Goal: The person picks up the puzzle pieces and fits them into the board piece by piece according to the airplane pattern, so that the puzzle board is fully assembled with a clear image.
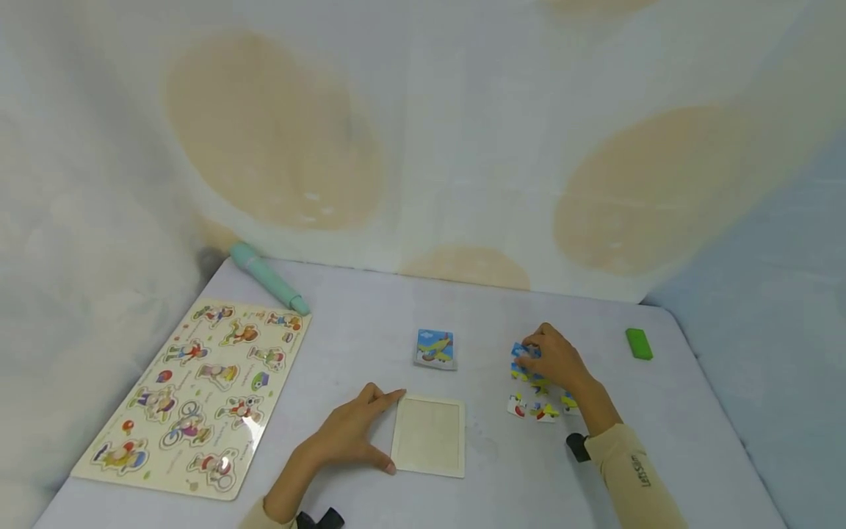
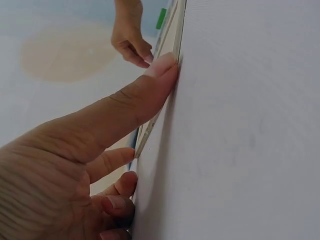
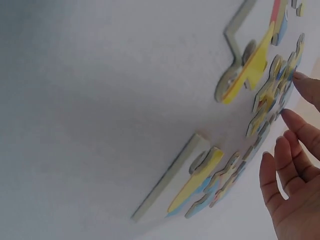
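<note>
My left hand point(image 1: 353, 430) holds the left side of a square cream puzzle tray point(image 1: 428, 437), its thumb and index finger spread to the two left corners. In the left wrist view, the thumb point(image 2: 150, 90) presses the tray's edge. Over a group of loose jigsaw pieces point(image 1: 545, 411), my right hand point(image 1: 558, 356) has its thumb and a finger on opposite sides of a blue jigsaw piece point(image 1: 518, 351). The right wrist view shows those fingertips at the far pieces, with yellow and white pieces point(image 3: 250, 65) lying nearer. The hand partly hides the group.
A small stack topped by an airplane picture point(image 1: 435, 348) lies behind the tray. On the left are a large picture board point(image 1: 192, 397) and a mint-green cylinder point(image 1: 269, 279). A green block point(image 1: 639, 344) sits at the right, and a patterned cloth point(image 1: 463, 147) hangs behind the table.
</note>
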Available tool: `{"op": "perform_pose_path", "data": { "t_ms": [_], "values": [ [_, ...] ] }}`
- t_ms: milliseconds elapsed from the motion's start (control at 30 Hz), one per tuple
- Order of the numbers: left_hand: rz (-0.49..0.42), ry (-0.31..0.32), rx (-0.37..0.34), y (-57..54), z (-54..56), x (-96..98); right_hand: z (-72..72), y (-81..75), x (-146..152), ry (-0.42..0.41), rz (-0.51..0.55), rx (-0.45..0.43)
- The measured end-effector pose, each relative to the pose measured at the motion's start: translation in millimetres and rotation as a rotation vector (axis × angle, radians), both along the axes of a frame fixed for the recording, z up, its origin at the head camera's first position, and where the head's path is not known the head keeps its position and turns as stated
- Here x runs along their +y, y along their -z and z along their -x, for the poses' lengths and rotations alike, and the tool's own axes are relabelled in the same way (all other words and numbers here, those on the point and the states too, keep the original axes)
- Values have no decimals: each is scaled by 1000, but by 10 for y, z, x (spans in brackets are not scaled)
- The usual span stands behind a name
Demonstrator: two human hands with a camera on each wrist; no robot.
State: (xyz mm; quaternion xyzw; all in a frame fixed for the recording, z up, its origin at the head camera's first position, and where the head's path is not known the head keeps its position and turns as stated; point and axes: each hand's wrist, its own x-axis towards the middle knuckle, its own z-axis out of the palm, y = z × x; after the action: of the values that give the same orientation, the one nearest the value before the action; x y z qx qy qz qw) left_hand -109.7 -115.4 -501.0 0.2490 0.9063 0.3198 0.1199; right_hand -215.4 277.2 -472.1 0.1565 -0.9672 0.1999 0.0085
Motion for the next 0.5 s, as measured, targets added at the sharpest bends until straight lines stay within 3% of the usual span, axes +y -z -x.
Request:
{"op": "perform_pose_path", "data": {
  "t_ms": [500],
  "values": [
    [8,-25,-6,-61,-19,45,29,-10,17,4,18,1]
  ]
}}
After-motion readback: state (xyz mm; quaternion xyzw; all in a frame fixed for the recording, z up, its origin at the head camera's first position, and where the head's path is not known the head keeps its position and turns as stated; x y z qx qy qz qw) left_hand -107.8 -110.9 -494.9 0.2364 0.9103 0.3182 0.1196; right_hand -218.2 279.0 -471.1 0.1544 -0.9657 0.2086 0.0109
